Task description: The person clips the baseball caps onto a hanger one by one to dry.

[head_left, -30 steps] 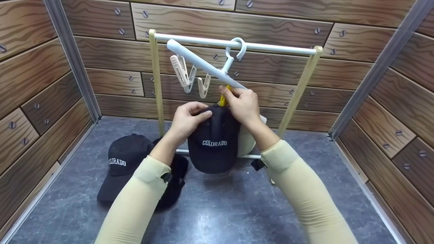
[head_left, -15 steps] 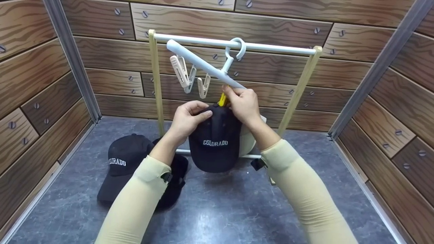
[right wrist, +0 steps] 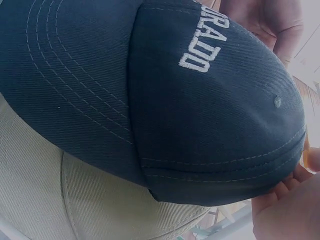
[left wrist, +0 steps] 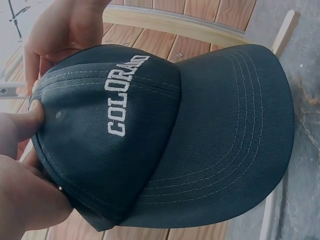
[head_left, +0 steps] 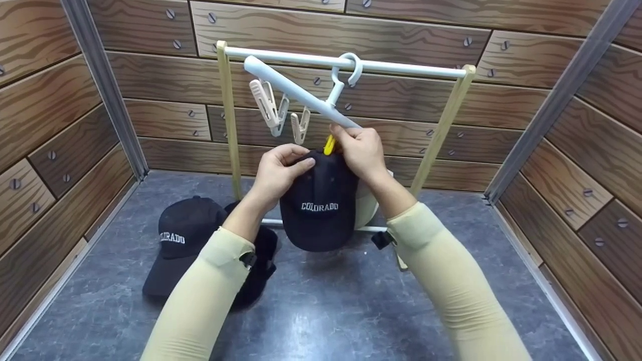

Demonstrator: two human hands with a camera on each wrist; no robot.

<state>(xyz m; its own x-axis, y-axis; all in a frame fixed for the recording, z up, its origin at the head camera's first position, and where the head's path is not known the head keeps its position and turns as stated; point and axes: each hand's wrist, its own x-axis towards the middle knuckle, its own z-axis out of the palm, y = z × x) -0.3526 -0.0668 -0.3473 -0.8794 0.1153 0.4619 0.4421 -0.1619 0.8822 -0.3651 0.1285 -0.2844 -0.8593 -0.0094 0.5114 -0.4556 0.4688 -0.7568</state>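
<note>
A black cap (head_left: 321,200) with "COLORADO" lettering hangs brim-down below the white hanger (head_left: 291,87). My left hand (head_left: 275,173) pinches the crown's top edge between thumb and fingers, its thumb on the front. My right hand (head_left: 363,150) grips a yellow clothespin (head_left: 329,145) just under the hanger's lower arm, and the clip's lower end overlaps the top of the cap. The cap fills the middle of the left wrist view. Behind it, a beige cap (right wrist: 30,170) shows in the right wrist view, partly covered.
Beige clothespins (head_left: 264,103) hang from the hanger's raised left arm. The hanger hooks over the white rail (head_left: 411,67) of a rack with wooden posts (head_left: 229,120). Another black cap (head_left: 188,225) lies on the grey floor (head_left: 321,311) at left, beside a dark item partly behind my left sleeve.
The cap has shifted slightly right under my hands. The yellow clothespin's lower end now shows over the front of the crown's top. Both hands keep their grips, and the view has shifted a little.
</note>
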